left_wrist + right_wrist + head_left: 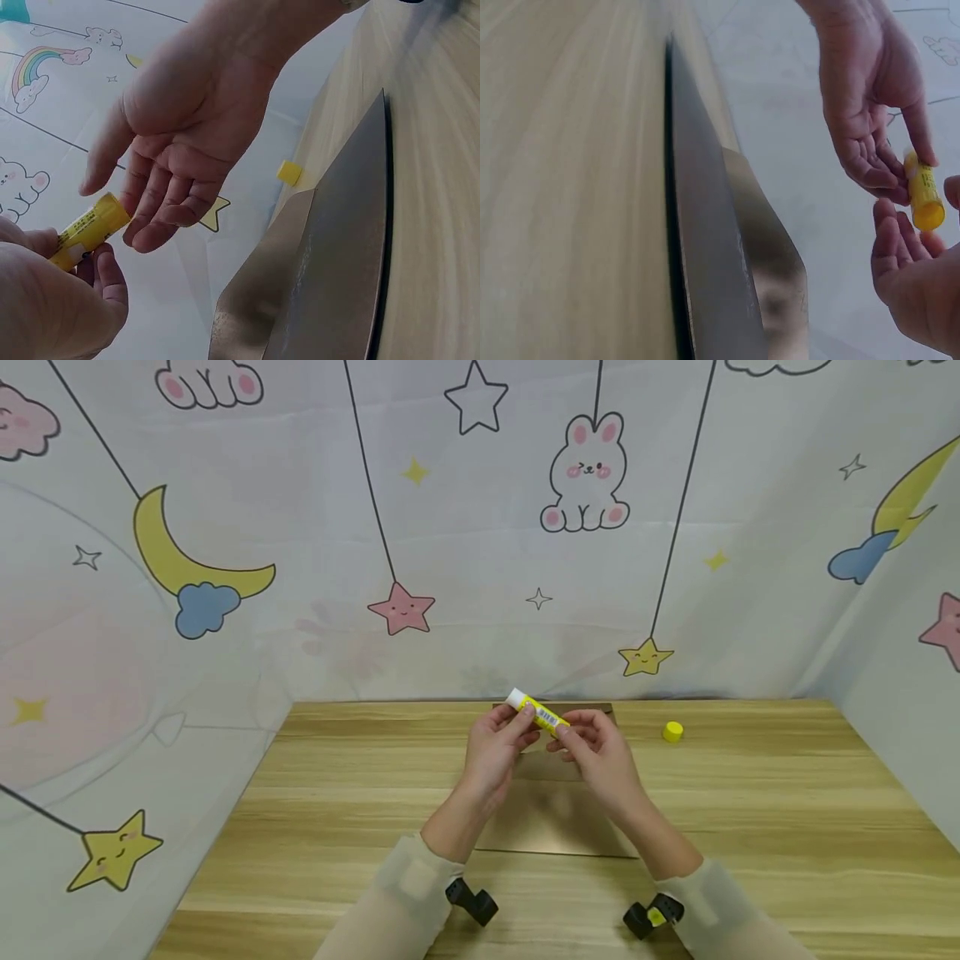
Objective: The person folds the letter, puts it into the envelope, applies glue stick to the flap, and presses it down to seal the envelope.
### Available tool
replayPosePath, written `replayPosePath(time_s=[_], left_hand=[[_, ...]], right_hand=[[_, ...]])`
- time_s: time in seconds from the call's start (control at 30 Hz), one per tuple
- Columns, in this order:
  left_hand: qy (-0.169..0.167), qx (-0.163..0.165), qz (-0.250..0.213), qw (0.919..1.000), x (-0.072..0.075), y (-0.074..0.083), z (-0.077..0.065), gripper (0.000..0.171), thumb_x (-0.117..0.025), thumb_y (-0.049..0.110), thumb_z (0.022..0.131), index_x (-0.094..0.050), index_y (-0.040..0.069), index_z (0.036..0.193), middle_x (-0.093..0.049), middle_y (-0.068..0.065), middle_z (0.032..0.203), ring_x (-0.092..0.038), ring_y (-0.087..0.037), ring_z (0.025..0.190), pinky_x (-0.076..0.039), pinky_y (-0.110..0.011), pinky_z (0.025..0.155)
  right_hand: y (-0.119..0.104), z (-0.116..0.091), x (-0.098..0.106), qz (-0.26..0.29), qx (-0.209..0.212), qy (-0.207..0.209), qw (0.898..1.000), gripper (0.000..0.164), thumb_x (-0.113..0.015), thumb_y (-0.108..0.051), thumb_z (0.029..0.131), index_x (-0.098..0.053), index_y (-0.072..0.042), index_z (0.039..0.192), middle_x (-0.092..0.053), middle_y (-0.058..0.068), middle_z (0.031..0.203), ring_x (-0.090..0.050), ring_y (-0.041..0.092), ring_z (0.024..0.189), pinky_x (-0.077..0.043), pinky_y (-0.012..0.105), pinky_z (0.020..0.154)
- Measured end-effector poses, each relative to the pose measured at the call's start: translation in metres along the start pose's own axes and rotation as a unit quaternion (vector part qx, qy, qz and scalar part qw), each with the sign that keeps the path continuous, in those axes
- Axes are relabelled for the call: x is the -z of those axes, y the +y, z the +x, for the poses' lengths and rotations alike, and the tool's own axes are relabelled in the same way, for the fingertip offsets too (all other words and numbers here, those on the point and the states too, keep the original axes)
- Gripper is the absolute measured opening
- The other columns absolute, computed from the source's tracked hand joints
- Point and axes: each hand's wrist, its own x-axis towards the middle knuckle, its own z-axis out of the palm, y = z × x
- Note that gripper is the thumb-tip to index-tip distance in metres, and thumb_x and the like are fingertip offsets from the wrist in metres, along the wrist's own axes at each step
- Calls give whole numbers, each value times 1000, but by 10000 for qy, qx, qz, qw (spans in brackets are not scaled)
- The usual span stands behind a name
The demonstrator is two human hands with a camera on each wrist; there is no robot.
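A yellow glue stick (546, 716) with a white end is held over the table, tilted, its white end up and to the left. My left hand (495, 752) pinches its barrel between thumb and fingers, as the right wrist view also shows. My right hand (199, 127) is around the stick's lower yellow end, thumb and fingers loosely spread to either side. In both wrist views a small gap shows between the right thumb and the barrel. Below the hands lies a flat brown envelope-like piece (555, 822) with a raised flap (262, 289).
A yellow cap (672, 732) stands on the wooden table (765, 802), to the right of the envelope-like piece near the back edge. Behind the table hangs a white cloth (480, 543) printed with stars, moons and rabbits.
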Motion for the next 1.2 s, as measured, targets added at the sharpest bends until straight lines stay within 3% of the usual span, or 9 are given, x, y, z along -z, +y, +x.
replayPosePath(time_s=[0.17,0.3,0.47,0.63,0.8,1.0,1.2], left_hand=[[-29,59,82,9999,1,0,-1,26,-71,9,103,-65,-7,123,-70,-11,112,-69,-16,93,-60,-29,89],[-32,57,97,9999,1,-1,-1,27,-72,10,103,-65,-7,124,-70,-12,113,-69,-17,93,-60,-29,90],[9,37,67,10000,1,-1,0,27,-72,10,103,-66,-7,123,-70,-11,110,-69,-17,93,-60,-29,90],[67,28,46,10000,0,-1,0,25,-72,9,103,-66,-7,121,-71,-10,108,-69,-16,92,-60,-30,90],[74,15,68,9999,0,0,-1,25,-73,9,102,-67,-6,121,-70,-9,109,-69,-15,94,-60,-30,91],[92,-47,88,9999,0,2,-2,29,-74,11,102,-66,-6,123,-70,-9,109,-69,-15,94,-60,-29,89],[95,-171,115,9997,0,3,-1,31,-75,11,100,-64,-7,123,-68,-9,108,-69,-18,93,-61,-33,91]], right_hand=[[-1,2,5,793,-940,-269,9920,41,-56,-35,113,-55,2,129,-72,14,107,-72,18,91,-60,31,85],[0,3,5,1019,-1026,-313,9890,37,-58,-31,112,-55,3,126,-72,10,104,-71,18,90,-59,31,86],[1,3,4,876,-609,-187,9941,28,-62,-17,110,-55,3,128,-71,13,106,-72,16,89,-59,27,81],[2,0,1,113,172,32,9998,28,-70,-5,103,-57,3,127,-68,19,114,-72,19,96,-60,27,86],[2,-2,-3,-602,766,226,9950,29,-75,-2,99,-60,2,123,-67,19,116,-68,25,100,-59,23,83],[3,-2,-4,-699,887,194,9934,29,-77,-1,97,-60,2,121,-68,19,111,-69,27,98,-59,23,82],[-1,0,0,-926,672,0,9934,32,-79,-12,99,-61,1,122,-70,18,114,-69,28,104,-59,23,86]])
